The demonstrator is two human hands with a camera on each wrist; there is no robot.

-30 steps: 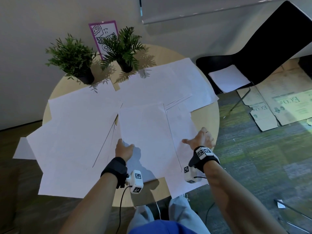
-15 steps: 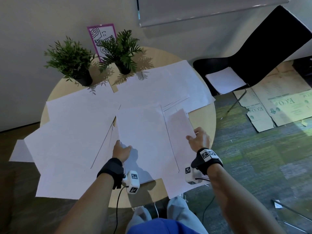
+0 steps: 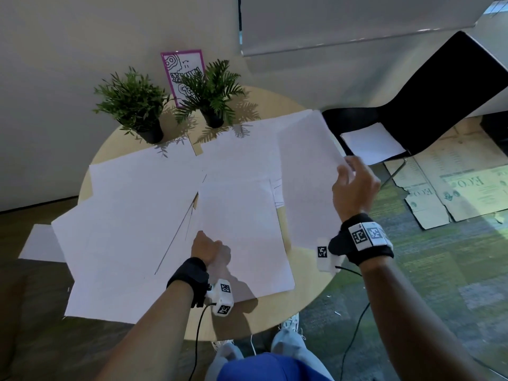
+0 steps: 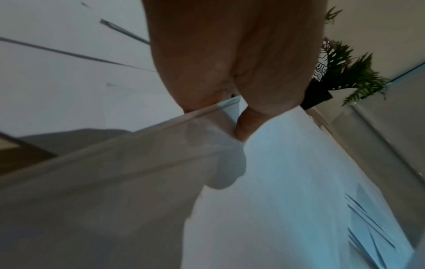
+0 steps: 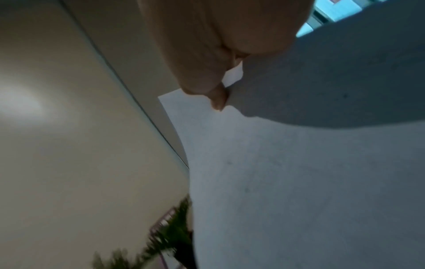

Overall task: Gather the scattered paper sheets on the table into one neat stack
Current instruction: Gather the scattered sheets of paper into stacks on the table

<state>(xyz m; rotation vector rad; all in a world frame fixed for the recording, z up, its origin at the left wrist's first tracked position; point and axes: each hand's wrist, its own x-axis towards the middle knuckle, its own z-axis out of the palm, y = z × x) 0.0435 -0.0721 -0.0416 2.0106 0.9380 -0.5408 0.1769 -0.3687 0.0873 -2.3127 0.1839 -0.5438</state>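
Observation:
Several white paper sheets lie overlapping across the round wooden table. My left hand pinches the left edge of the centre stack; in the left wrist view the thumb and fingers clamp that edge. My right hand is raised over the table's right side and pinches the right edge of one lifted sheet, which hangs curved in the air. In the right wrist view the thumb presses on that sheet.
Two potted plants and a purple-framed picture stand at the table's far edge by the wall. A black chair at the right holds one sheet. Flattened cardboard lies on the carpet.
My right hand has picked up the sheet from the table's right side and raised it up and away from me. The left hand stays on the centre stack's edge.

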